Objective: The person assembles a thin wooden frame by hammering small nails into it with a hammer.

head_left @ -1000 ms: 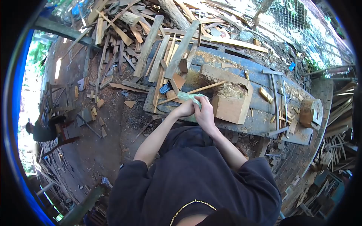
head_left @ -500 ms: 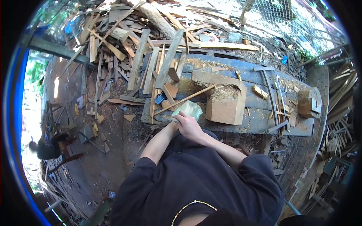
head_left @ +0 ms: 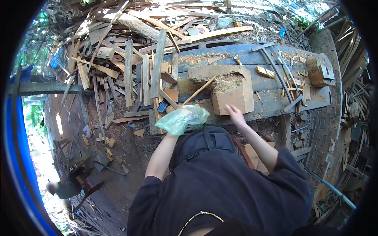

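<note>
We are reading the left hand, grip obscured, as supporting a green bag (head_left: 182, 119), leaving the right hand (head_left: 236, 116), fingers released, near a wooden block (head_left: 235, 96).

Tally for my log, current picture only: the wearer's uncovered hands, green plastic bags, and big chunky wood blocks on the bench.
Uncovered hands: 1, the right hand
Green plastic bag: 1
Big wood blocks: 2, a hollowed block and a smaller block
Total: 4

Block (head_left: 235, 101) on bench (head_left: 264, 110), bag (head_left: 183, 120) left (woodpile (head_left: 136, 26) behind)
</note>
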A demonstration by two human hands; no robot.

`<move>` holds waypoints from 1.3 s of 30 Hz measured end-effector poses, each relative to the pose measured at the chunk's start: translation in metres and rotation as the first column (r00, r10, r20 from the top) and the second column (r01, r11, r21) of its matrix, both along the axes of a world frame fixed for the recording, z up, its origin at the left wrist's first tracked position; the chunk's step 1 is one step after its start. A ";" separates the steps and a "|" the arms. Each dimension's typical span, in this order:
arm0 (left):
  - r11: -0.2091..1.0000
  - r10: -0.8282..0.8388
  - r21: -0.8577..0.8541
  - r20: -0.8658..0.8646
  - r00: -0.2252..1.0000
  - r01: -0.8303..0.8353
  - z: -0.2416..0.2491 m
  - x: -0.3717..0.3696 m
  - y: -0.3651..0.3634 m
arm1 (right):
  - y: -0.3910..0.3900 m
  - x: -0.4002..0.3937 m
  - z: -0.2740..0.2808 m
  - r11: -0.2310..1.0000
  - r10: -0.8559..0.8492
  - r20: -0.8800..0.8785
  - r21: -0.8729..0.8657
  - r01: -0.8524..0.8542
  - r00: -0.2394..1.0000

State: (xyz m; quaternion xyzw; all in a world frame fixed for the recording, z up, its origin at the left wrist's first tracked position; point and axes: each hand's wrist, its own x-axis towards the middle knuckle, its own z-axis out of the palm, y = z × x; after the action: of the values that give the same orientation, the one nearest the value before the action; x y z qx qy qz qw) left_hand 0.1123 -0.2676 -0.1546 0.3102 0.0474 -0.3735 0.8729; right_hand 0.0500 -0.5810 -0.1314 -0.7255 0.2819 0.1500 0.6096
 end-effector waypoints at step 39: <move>-0.030 -0.873 0.968 0.095 0.478 -0.247 0.046 0.032 -0.075 | 0.014 -0.271 -0.002 0.818 0.233 -0.723 0.507 0.271 0.650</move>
State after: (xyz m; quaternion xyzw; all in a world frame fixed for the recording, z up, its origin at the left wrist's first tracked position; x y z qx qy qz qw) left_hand 0.1444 -0.3430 -0.1088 0.9187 -0.1867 -0.2906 0.1914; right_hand -0.2206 -0.5668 -0.1331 -0.3721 0.4594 0.5101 0.6248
